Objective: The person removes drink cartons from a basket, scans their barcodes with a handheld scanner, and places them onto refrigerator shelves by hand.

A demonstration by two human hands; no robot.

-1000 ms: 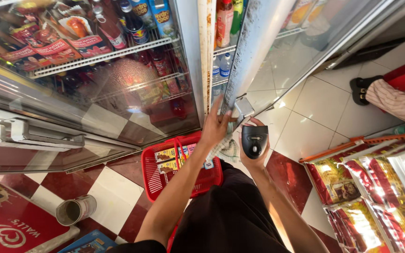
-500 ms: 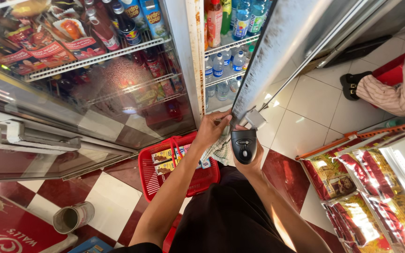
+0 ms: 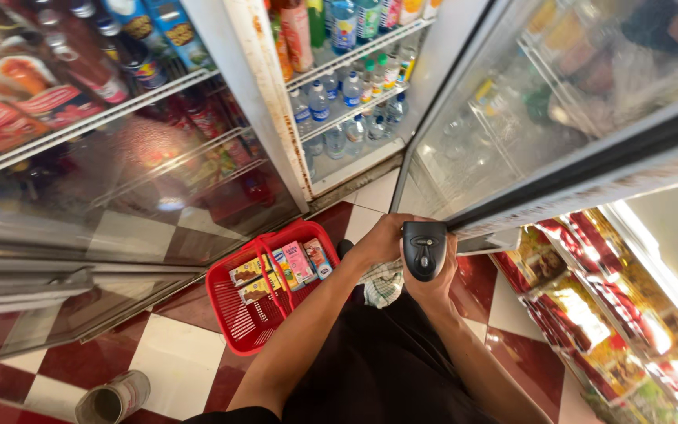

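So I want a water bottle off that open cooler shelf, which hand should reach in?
Probably the left hand: it holds only a crumpled cloth and sits nearer the open shelves of water bottles. The right hand is wrapped around the black scanner by the glass door.

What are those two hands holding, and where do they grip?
Right hand grips a black scanner by its lower body. Left hand holds a checked cloth by its top.

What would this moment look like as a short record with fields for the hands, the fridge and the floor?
right hand: holds a black handheld scanner
left hand: by the open glass door's lower edge, checked cloth beneath it
fridge shelves: water bottles in rows
floor: red basket with small cartons, on red and white tiles
lower left: a tin can
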